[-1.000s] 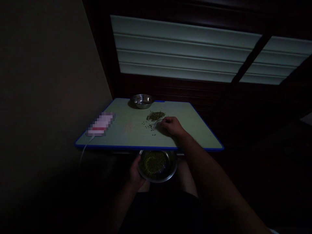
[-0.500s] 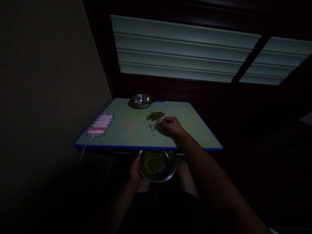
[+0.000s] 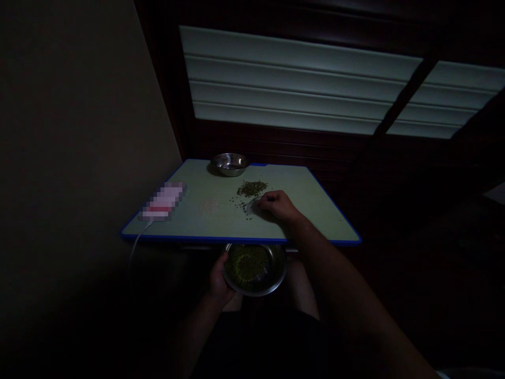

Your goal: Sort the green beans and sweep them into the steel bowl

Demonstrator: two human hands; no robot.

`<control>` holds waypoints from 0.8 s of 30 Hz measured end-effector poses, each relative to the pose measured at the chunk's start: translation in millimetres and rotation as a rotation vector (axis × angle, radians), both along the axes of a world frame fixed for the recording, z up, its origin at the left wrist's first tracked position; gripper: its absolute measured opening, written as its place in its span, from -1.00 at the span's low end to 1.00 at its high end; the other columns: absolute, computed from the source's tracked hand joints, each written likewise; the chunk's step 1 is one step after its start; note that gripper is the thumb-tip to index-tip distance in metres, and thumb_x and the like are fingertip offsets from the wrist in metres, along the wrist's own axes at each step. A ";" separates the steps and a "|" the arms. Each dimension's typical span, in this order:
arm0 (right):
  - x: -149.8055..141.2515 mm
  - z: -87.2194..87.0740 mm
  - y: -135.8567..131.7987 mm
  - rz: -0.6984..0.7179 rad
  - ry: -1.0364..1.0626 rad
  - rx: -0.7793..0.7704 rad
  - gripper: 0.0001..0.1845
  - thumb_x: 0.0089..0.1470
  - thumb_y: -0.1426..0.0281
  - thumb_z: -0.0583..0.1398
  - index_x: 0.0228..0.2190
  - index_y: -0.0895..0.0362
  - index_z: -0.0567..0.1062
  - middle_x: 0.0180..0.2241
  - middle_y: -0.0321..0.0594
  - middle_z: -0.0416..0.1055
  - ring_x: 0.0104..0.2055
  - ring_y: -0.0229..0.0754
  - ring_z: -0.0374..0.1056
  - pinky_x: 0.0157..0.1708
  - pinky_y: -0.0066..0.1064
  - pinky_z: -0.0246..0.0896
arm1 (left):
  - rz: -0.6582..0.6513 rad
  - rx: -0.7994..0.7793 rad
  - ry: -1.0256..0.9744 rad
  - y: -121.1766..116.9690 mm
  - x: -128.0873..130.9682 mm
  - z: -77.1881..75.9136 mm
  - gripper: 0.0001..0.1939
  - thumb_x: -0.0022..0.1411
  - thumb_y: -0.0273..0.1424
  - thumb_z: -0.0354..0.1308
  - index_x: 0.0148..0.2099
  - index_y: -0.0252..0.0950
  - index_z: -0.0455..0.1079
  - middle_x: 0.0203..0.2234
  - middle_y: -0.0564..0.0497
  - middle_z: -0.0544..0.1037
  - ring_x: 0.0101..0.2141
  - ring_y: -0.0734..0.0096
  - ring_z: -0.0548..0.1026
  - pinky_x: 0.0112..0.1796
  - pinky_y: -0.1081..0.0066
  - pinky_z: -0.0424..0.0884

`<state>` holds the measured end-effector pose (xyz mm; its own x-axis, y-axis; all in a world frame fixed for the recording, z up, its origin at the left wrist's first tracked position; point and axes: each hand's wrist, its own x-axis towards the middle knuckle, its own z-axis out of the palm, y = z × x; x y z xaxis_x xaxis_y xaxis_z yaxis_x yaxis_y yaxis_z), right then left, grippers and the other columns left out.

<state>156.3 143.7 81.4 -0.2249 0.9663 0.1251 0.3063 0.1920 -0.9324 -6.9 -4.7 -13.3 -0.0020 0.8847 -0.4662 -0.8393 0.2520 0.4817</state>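
My left hand grips the left rim of a metal bowl held just below the table's front edge. Inside it lie many small green beans or grains. Over the tabletop, my right hand is closed on a thin, clear piece that looks like plastic; its exact kind is too dim to tell. This piece touches the board beside a loose scatter of beans. Just beyond it is a small heap of greenish-brown beans.
The pale table has a blue rim. A second metal bowl stands at its back edge. A blurred phone-like device with a white cable lies at the left. A pale scattered patch is left of the heap. A wall rises at left.
My right hand has shifted very slightly, and the clear piece in it has moved a little left and down. My left hand and the bowl stay put.
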 end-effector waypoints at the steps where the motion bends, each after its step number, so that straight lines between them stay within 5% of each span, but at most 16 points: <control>1: 0.1 0.1 -0.3 0.011 0.001 -0.004 -0.82 -0.32 0.31 0.21 -0.64 0.20 0.44 -0.68 -0.34 0.24 -0.60 -0.36 0.08 -0.57 -0.46 -0.05 | -0.003 0.002 0.000 -0.1 -0.2 -0.5 -0.71 0.15 -0.29 0.07 -0.23 -0.36 0.53 -0.35 -0.13 0.65 -0.15 0.06 0.56 0.01 0.07 0.36; 14: 0.3 0.0 -1.3 0.060 -0.024 -0.049 -0.79 -0.33 0.30 0.27 -0.65 0.21 0.46 -0.68 -0.31 0.29 -0.61 -0.36 0.10 -0.58 -0.47 -0.01 | -0.027 0.037 -0.033 0.4 -2.1 -5.1 -0.66 0.10 -0.27 0.13 -0.17 -0.40 0.51 -0.30 -0.19 0.64 -0.02 -0.03 0.49 0.03 0.05 0.34; 24: -1.8 3.1 -2.5 -0.041 -0.064 0.006 -0.82 -0.31 0.30 0.20 -0.68 0.19 0.42 -0.72 -0.35 0.22 -0.63 -0.37 0.05 -0.61 -0.46 -0.10 | -0.017 0.005 -0.012 -0.1 -1.4 -1.8 -0.69 0.14 -0.29 0.08 -0.20 -0.39 0.52 -0.32 -0.16 0.65 -0.09 0.03 0.53 0.02 0.07 0.36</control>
